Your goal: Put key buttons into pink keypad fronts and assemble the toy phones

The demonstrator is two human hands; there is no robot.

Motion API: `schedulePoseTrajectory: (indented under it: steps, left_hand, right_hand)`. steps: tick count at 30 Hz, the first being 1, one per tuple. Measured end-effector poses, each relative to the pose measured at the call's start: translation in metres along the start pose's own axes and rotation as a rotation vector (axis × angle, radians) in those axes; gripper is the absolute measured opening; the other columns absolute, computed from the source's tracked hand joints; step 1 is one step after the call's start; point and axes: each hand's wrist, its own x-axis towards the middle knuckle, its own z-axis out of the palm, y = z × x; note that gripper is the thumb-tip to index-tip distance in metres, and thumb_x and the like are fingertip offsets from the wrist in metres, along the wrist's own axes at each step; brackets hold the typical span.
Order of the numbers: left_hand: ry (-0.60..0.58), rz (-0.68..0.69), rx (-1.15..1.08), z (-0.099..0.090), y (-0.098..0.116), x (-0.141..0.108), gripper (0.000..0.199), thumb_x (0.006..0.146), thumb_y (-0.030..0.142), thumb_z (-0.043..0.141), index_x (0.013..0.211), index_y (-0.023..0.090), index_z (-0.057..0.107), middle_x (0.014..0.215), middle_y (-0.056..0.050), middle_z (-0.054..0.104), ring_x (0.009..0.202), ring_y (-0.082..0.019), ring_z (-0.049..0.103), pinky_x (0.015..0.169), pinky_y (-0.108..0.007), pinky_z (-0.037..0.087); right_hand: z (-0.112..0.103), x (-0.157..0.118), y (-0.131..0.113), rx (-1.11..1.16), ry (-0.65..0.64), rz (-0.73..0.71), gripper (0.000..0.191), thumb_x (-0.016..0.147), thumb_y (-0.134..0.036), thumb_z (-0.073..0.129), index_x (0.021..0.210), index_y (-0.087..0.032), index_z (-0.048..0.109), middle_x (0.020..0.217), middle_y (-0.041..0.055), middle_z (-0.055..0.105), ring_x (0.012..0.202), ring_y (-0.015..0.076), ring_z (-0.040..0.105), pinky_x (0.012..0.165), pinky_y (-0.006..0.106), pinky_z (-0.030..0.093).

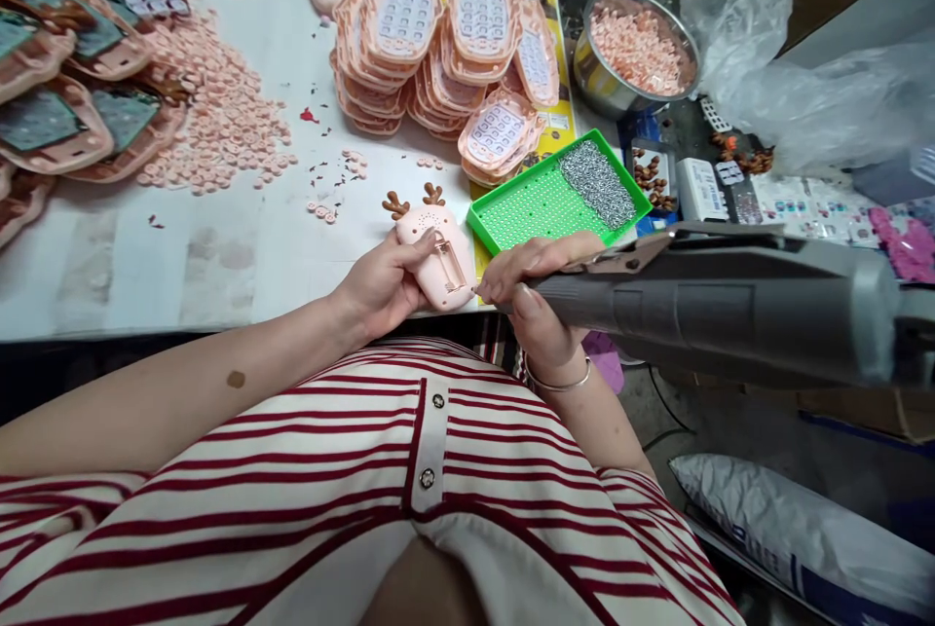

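Observation:
My left hand (387, 285) is closed around a pink plastic toy casing (428, 227) with brown antlers, its back turned up. The thumb presses beside the open battery compartment (450, 264). My right hand (544, 290) grips a grey electric screwdriver (701, 300), which lies nearly level and stretches off to the right. Its tip meets or nearly meets the casing's lower right corner; whether it touches I cannot tell. Just beyond both hands is a green perforated tray (504, 215) with a heap of small silvery screws (597, 183) at its right end.
Stacked pink casings with keypads (405, 18) stand at the back. To the left lie a heap of small pink pieces (211, 110) and casings with circuit boards (44, 120). A metal bowl (584, 71) of pink parts and clear plastic bags (737, 3) are at the right.

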Motion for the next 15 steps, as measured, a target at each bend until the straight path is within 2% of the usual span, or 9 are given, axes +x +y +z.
schedulePoseTrajectory:
  steps: [3, 7, 11, 15]
  left_hand:
    - [0.009, 0.010, -0.022, -0.002, -0.001, 0.002, 0.033, 0.088, 0.019, 0.064, 0.121, 0.020, 0.059, 0.112, -0.009, 0.070, 0.104, -0.026, 0.068, 0.097, -0.054, 0.055]
    - [0.043, 0.031, -0.069, -0.005, -0.003, 0.005, 0.031, 0.091, 0.019, 0.062, 0.122, 0.022, 0.059, 0.121, -0.007, 0.068, 0.111, -0.025, 0.066, 0.098, -0.049, 0.056]
    - [0.055, 0.044, -0.066, -0.004, -0.004, 0.004, 0.025, 0.093, 0.018, 0.059, 0.117, 0.022, 0.061, 0.126, -0.006, 0.066, 0.119, -0.026, 0.062, 0.097, -0.053, 0.057]
    - [0.068, 0.022, -0.060, -0.001, -0.003, 0.002, 0.024, 0.092, 0.018, 0.059, 0.116, 0.023, 0.061, 0.123, -0.006, 0.067, 0.122, -0.027, 0.060, 0.099, -0.056, 0.055]
  right_hand:
    - [-0.003, 0.005, -0.018, 0.164, 0.054, -0.134, 0.030, 0.083, -0.037, 0.066, 0.111, -0.036, 0.055, 0.059, -0.0087, 0.053, 0.044, 0.0148, 0.054, 0.039, 0.030, 0.046]
    - [-0.026, 0.011, -0.030, 0.072, 0.218, -0.176, 0.037, 0.082, -0.035, 0.067, 0.118, -0.032, 0.058, 0.062, -0.0072, 0.056, 0.049, 0.0147, 0.056, 0.046, 0.031, 0.050]
    - [-0.054, 0.005, -0.010, -0.093, 0.295, -0.202, 0.031, 0.084, -0.033, 0.067, 0.114, -0.035, 0.059, 0.063, -0.0081, 0.055, 0.048, 0.0126, 0.055, 0.047, 0.028, 0.047]
    - [-0.066, -0.005, 0.012, -0.193, 0.364, -0.117, 0.037, 0.081, -0.048, 0.071, 0.111, -0.037, 0.052, 0.058, -0.0091, 0.052, 0.042, 0.0123, 0.047, 0.043, 0.028, 0.042]
